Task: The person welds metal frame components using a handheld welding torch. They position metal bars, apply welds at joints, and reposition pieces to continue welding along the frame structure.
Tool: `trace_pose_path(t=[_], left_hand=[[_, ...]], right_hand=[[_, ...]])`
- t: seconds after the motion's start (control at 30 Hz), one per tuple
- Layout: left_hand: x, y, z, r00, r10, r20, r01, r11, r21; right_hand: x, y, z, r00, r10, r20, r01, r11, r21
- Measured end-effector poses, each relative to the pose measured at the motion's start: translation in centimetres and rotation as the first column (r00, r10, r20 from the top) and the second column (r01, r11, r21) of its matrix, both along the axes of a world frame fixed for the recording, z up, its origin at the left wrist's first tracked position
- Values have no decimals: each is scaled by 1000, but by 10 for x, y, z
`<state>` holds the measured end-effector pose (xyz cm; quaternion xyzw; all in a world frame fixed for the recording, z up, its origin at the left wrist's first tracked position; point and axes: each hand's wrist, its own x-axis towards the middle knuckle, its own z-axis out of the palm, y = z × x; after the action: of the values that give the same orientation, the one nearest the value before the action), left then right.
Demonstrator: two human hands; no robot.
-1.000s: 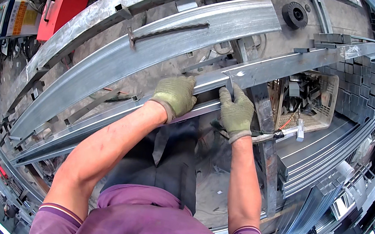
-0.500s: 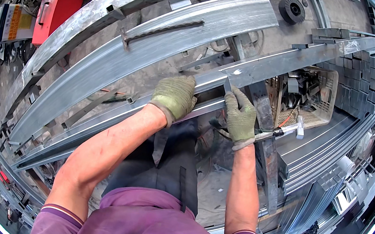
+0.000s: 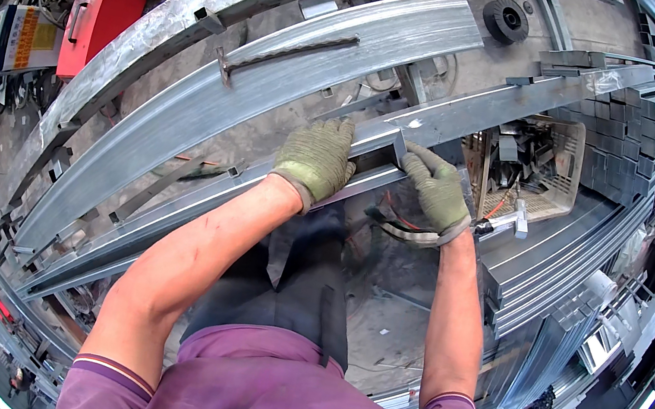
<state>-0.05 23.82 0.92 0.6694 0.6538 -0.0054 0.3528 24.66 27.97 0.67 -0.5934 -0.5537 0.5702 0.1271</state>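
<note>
Before the person (image 3: pixel 274 405) lay a slanting steel channel (image 3: pixel 371 182).
The left hand (image 3: pixel 315 160) grasped it; the right hand (image 3: pixel 437 192) touched its end, though whether its fingers gripped could not be told. Beyond lay a curved beam (image 3: pixel 278 86).

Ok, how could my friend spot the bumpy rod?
Find the wide silvery metal beam beyond the person's left gloved hand. Lying on it is a thin, dark rod with a short crosspiece at its left end. Its bumpy shaft sets it apart from the broad, smoother beam beneath it.
</note>
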Motion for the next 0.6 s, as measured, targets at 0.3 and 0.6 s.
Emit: trace_pose_path(t=[0.3,0.6], left_hand=[[1,-81,23,912,-148,382,-89,838,538],[29,-69,0,999,33,-25,-35,994,-105]], right_hand=[[8,-39,-2,965,-234,-118,237,971,16],[-5,-41,7,941,-312,-131,291,944,-157]])
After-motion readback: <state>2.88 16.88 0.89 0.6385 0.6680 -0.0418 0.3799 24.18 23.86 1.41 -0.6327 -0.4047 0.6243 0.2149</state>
